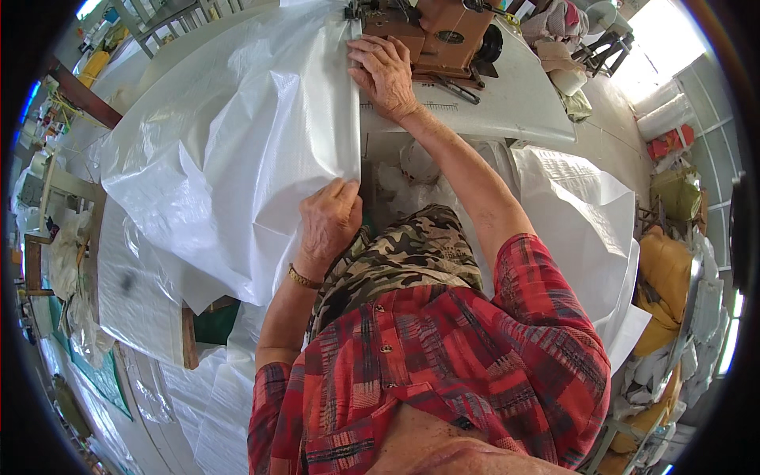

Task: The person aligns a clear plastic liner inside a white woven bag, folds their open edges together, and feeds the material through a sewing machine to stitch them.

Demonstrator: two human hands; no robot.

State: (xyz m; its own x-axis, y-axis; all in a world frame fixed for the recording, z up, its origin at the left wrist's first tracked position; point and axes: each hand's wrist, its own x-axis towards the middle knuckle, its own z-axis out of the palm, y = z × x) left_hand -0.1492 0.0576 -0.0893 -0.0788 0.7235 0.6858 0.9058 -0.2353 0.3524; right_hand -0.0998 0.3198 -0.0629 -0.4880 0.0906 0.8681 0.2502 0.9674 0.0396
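A large, glossy white woven-plastic sheet point(214, 174) spreads over the table on the left, its straight right edge running from my lap up to a brown sewing machine point(447, 36). My left hand point(328, 218) is closed on that edge at the near end, close to my lap. Farther up, beside the machine's working end, my right hand point(384, 71) has its bent fingers over the same edge. The undersides of the right fingers are hidden. Dark scissors or snips point(459, 89) lie just in front of the machine's base.
The pale machine table point(507, 115) has a ruler scale along its front. More white sheeting point(578, 198) hangs to my right and lies at lower left. Bundles, including a mustard-coloured one point(661, 277), line the right wall. A wooden chair point(162, 24) stands at far left.
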